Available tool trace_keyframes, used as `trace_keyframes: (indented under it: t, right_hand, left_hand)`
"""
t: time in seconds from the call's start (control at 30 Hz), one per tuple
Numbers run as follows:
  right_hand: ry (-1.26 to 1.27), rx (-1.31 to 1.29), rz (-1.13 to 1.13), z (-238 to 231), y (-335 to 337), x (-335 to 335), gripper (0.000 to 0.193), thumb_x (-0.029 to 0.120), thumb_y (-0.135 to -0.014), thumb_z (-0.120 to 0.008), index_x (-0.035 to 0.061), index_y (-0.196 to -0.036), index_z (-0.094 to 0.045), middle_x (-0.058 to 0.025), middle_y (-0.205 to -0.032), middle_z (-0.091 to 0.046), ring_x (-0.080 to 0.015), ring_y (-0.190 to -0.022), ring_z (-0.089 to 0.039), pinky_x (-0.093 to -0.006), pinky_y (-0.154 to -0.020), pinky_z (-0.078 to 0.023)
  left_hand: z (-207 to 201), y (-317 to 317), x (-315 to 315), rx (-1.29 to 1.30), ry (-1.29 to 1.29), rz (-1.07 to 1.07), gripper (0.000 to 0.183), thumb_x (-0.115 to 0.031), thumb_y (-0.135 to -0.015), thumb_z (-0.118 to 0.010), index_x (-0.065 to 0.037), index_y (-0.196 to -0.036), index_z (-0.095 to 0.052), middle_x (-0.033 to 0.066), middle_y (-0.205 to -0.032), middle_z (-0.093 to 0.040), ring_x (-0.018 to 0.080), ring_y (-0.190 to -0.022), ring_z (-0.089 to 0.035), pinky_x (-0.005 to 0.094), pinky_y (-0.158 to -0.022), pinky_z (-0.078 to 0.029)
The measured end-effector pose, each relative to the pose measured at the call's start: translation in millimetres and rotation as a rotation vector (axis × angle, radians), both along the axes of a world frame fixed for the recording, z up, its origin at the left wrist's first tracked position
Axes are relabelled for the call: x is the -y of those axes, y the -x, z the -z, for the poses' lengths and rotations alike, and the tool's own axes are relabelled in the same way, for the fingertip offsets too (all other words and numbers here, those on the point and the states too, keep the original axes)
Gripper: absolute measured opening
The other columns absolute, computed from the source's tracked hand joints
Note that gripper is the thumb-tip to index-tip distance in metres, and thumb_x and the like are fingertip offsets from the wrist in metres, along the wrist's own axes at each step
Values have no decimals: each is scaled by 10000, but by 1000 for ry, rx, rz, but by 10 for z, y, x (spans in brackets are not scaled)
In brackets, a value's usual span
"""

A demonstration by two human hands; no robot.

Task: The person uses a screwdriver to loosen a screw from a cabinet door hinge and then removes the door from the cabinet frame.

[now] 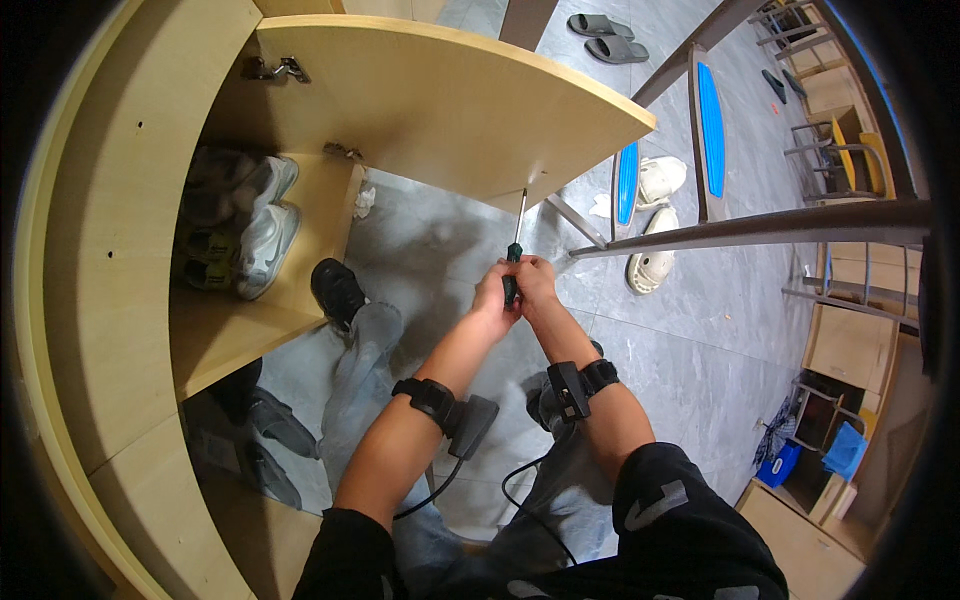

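Both my hands are closed round the dark green and black handle of a screwdriver (514, 252). My left hand (492, 292) wraps it from the left, and my right hand (537, 280) grips it from the right. The thin metal shaft points away from me, its tip at the lower edge of the open wooden cabinet door (450, 100). A small mark or hole shows in the door close to that tip; whether the tip sits in a screw is too small to tell. Two metal hinges (290, 69) join the door to the cabinet.
Pale sneakers (268, 245) stand in the cabinet, with dark slippers (283, 425) below. At right rises a metal ladder with blue treads (710, 130), cream clogs (655, 250) beside its foot. Grey slippers (608, 38) lie farther off. Cabled devices are strapped to my forearms.
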State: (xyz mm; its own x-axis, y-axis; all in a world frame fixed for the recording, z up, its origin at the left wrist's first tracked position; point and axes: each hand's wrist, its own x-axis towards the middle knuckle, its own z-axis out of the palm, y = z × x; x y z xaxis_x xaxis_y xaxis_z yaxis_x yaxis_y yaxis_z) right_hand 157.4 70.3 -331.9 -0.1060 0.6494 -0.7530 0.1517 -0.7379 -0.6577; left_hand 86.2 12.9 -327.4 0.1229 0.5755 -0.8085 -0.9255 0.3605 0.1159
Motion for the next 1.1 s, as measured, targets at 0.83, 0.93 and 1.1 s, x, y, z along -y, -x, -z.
trace_keyframes:
  t: [0.83, 0.93, 1.1]
  right_hand:
    - [-15, -206, -81, 193, -63, -117, 186, 176, -887, -587, -3, -919, -624, -85, -863, -666, -171, -685, -580, -323, -618, -462]
    - [-60, -148, -29, 95, 45, -38, 197, 200, -802, -711, 23, -780, -629, -35, -721, -626, -141, -567, -527, -301, -504, -413]
    - [-185, -35, -29, -66, 123, -94, 256, 199, -712, -781, 24, -790, -611, -46, -702, -614, -143, -601, -550, -296, -555, -441]
  left_hand:
    - [326, 196, 19, 59, 100, 60, 226, -212, -883, -355, -90, -915, -542, 74, -728, -518, 137, -505, -417, 204, -411, -345]
    - [140, 224, 24, -14, 99, 131, 189, -271, -876, -423, -119, -886, -534, 38, -740, -513, 156, -589, -429, 253, -488, -382]
    - [265, 272, -44, -94, 144, 179, 165, -305, -896, -445, -167, -882, -533, 8, -771, -507, 175, -634, -439, 277, -498, -386]
